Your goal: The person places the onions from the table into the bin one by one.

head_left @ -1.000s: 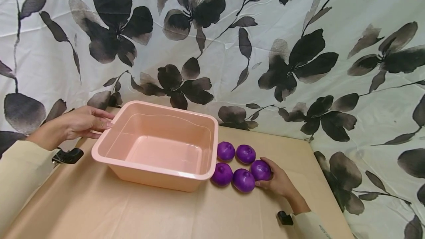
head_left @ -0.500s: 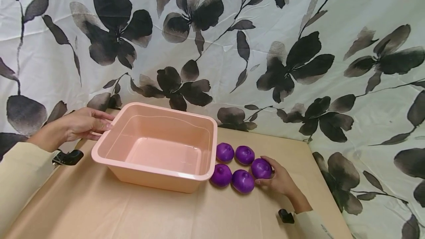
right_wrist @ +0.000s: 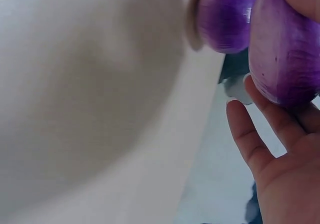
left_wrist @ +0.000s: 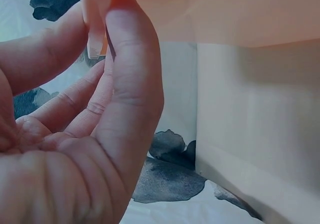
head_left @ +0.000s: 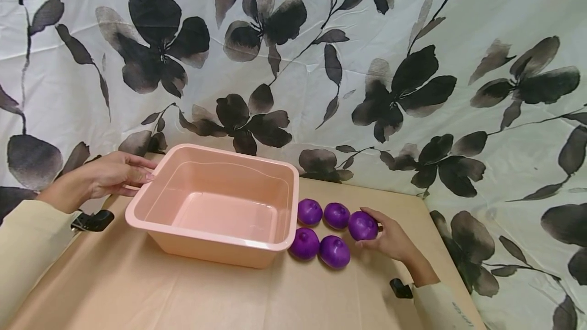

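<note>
A peach plastic tub stands on the table, its inside facing up with nothing in it. My left hand pinches the rim at its left end; in the left wrist view the thumb and a finger close on that rim. To the right of the tub, my right hand holds a purple onion between thumb and fingers. The right wrist view shows this onion apart from the tabletop, another onion behind it. Several more purple onions rest on the table between hand and tub.
The tan table runs along a white cloth with dark flowers, which hangs behind it and down the right side. The onions on the table sit close to the tub's right wall.
My right hand has lifted its onion slightly up and away from the others. The left hand keeps its place on the tub rim. The head view has shifted a little.
</note>
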Motion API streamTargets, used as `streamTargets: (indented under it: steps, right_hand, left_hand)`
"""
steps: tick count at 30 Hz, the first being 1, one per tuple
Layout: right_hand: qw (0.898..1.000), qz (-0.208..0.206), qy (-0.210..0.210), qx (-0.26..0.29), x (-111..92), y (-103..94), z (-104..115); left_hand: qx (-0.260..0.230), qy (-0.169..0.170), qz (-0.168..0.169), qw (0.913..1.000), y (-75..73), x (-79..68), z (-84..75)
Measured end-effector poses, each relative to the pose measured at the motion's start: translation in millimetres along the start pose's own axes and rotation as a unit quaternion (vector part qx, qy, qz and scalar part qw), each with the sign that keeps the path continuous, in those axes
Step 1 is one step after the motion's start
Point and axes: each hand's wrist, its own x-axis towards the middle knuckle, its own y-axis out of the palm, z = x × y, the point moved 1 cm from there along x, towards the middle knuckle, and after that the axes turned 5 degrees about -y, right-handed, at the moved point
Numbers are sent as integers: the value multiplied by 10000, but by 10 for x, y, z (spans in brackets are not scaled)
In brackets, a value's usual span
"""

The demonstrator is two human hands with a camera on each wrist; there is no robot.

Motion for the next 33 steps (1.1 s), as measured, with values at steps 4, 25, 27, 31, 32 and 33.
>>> streamTargets:
  steps: [4, 25, 27, 31, 32, 33]
  right_hand:
    - [9999, 122, -69, -15, 44, -81, 104]
    - [9936, 480, -990, -270, 332, -344, 802]
    - [9922, 533, -1099, -244, 362, -361, 874]
    - [9913, 679, -1117, -168, 425, -387, 1017]
    - [9912, 720, -1099, -163, 439, -391, 1049]
    - [9911, 747, -1092, -146, 452, -395, 1079]
  left_hand:
    - [-4, 1, 4, 10000, 2, -11, 9]
    - [-91, 77, -38, 9999, 19, -24, 29]
    - [-91, 82, -42, 9999, 19, -24, 27]
    - [-89, 87, -57, 9999, 15, -20, 24]
    - [-88, 90, -53, 9999, 14, -19, 24]
    - [-96, 86, -41, 9999, 14, -17, 25]
